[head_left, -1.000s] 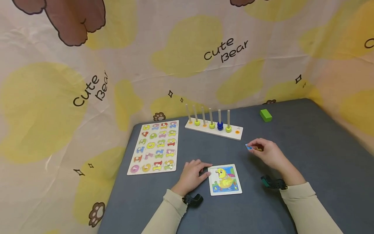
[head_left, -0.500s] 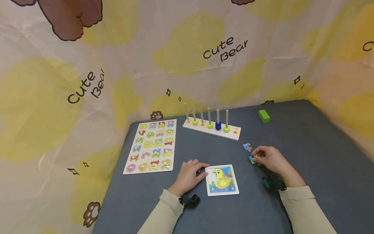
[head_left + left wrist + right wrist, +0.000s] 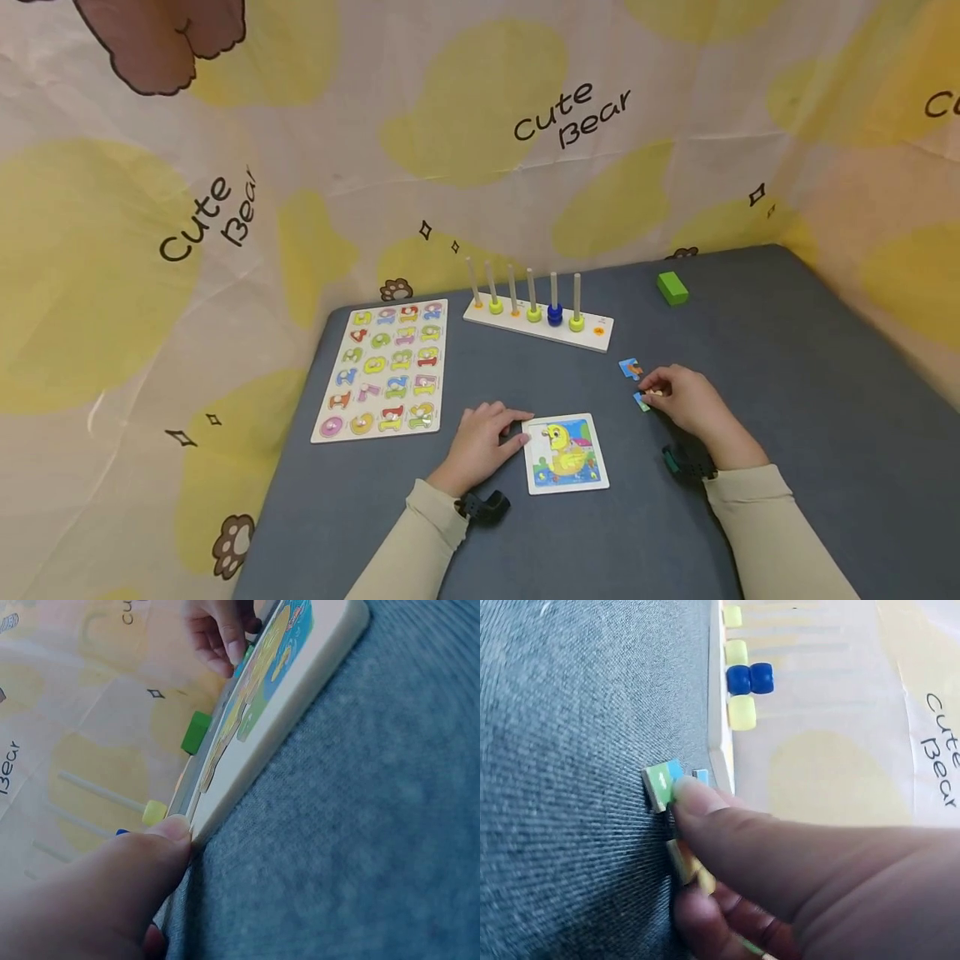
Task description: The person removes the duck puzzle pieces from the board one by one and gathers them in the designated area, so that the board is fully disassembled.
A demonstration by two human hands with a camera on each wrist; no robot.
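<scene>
A square duck puzzle board (image 3: 537,446) lies flat on the dark cloth. My left hand (image 3: 478,442) rests at its upper left corner, index finger stretched along the top edge and thumb against the left side; the left wrist view shows that thumb on the white rim. To the right of the board, my right hand (image 3: 693,408) holds an orange-and-yellow puzzle piece (image 3: 681,861) between thumb and fingers. Its thumb tip is right at a green-and-blue puzzle piece (image 3: 660,786) on the cloth. Just beyond lies a blue-and-orange puzzle piece (image 3: 629,367). The curled fingers partly hide what they hold.
A number puzzle board (image 3: 439,400) lies on the left. At the back stands a white peg stand (image 3: 540,332) with upright rods and several yellow and blue beads. A green block (image 3: 672,288) sits at the back right. Printed cloth walls rise behind the table.
The right hand has come down and slightly toward me, laying the blue-and-orange piece and the green-and-blue piece on the cloth. The left hand stays at the board; the head view has shifted slightly.
</scene>
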